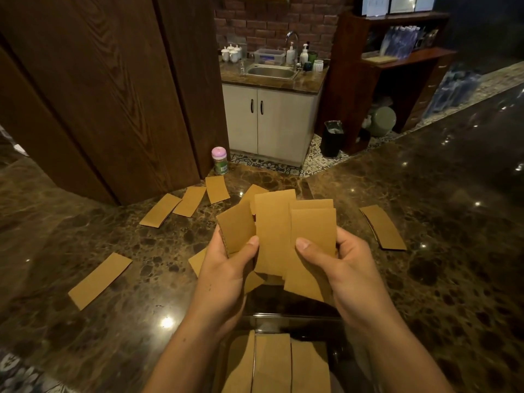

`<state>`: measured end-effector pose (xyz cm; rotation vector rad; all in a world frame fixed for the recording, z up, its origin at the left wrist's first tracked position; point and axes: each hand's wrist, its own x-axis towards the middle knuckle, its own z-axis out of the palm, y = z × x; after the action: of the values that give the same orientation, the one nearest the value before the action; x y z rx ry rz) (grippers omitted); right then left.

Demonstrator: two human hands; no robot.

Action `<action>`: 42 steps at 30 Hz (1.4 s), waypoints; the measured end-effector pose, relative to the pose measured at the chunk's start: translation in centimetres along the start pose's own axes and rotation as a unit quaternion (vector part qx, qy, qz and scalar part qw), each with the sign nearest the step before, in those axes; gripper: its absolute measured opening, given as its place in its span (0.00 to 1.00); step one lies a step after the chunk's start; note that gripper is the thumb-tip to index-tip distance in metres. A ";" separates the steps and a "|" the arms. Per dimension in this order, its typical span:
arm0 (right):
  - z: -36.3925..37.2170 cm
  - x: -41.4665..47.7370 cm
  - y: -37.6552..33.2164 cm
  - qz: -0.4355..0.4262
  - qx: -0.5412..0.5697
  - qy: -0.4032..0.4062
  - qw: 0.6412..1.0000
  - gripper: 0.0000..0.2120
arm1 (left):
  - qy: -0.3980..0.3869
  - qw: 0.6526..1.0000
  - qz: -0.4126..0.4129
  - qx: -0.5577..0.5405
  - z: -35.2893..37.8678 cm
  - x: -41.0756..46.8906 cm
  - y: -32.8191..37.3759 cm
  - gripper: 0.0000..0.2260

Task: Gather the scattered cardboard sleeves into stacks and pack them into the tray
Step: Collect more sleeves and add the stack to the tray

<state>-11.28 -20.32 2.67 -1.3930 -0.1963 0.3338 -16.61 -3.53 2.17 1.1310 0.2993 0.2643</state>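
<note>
Both hands hold a loose fan of cardboard sleeves (273,234) above the marble counter (425,194), left hand (226,268) pinching one edge, right hand (337,262) the other, thumbs on top (likely to square them). The tray (334,330), seemingly clear-walled, sits just below, already holding sleeves. Others lie scattered (99,280).

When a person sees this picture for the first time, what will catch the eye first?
First, the fan of cardboard sleeves at the centre, held by the left grip and right grip, both bare hands. Next, loose sleeves scattered on the dark marble counter, mostly to the left, and the tray at the bottom edge with sleeves already packed.
</note>
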 end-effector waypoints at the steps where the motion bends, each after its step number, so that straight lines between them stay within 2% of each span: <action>1: 0.0 -0.1 0.0 -0.020 -0.036 0.010 0.999 0.14 | 0.002 1.000 0.009 0.027 0.0 0.0 0.0 0.15; 4: 0.0 -0.4 0.3 -0.082 -0.162 0.039 0.983 0.14 | -0.010 0.995 0.031 0.090 0.3 0.0 -0.1 0.14; 7: 0.4 -0.7 0.7 -0.112 -0.231 0.061 0.964 0.14 | -0.045 0.994 0.006 0.095 0.6 -0.2 -0.3 0.16; 10: 0.9 -1.0 0.7 -0.111 -0.227 0.018 0.967 0.14 | -0.085 0.991 -0.006 0.103 0.8 -0.4 -0.5 0.18; 13: 1.4 -0.9 0.6 -0.077 -0.173 -0.036 0.981 0.14 | -0.086 0.994 -0.040 0.045 0.9 -0.7 -0.5 0.17; 16: 1.0 -0.2 0.4 -0.039 -0.138 -0.051 0.988 0.13 | -0.090 0.992 -0.085 -0.023 0.5 -0.9 -0.3 0.15; 18: 0.1 0.5 -0.3 -0.030 -0.123 -0.058 0.990 0.13 | -0.087 0.991 -0.094 -0.026 0.1 -1.0 0.0 0.14; 20: -0.8 1.4 -1.5 -0.024 -0.128 -0.072 0.989 0.13 | -0.088 0.991 -0.105 -0.009 -0.4 -0.9 0.2 0.13; 23: -2.0 2.8 -3.1 -0.007 -0.164 -0.143 0.976 0.12 | -0.128 0.982 -0.137 0.017 -0.6 -0.9 0.3 0.10; 25: -2.1 3.4 -3.6 -0.023 -0.179 -0.168 0.969 0.10 | -0.146 0.977 -0.156 -0.007 -0.7 -1.0 0.4 0.11; 28: -1.7 3.9 -3.2 -0.052 -0.123 -0.064 0.989 0.11 | -0.145 0.973 -0.150 -0.094 -0.7 -1.0 0.2 0.16; 30: -1.6 3.7 -2.7 -0.069 -0.089 0.003 0.994 0.12 | -0.105 0.980 -0.127 -0.116 -0.7 -0.8 0.1 0.19; 31: -1.6 3.5 -2.4 -0.072 -0.093 0.010 0.993 0.12 | -0.078 0.984 -0.113 -0.110 -0.8 -0.6 0.0 0.19; 34: -2.1 2.4 -1.3 -0.039 -0.142 -0.048 0.988 0.12 | -0.021 0.993 -0.082 -0.081 -1.3 0.0 0.3 0.18; 38: -2.4 1.7 -1.3 0.006 -0.230 -0.171 0.958 0.09 | -0.049 0.996 -0.062 -0.040 -1.6 0.4 0.8 0.16; 42: -2.3 2.3 -2.8 0.000 -0.267 -0.206 0.941 0.09 | -0.081 0.994 -0.043 0.056 -1.4 0.4 0.4 0.13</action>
<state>-8.06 -22.01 4.89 -1.8461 -0.6727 0.6026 -16.82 -2.03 1.97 1.2387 0.2204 0.0792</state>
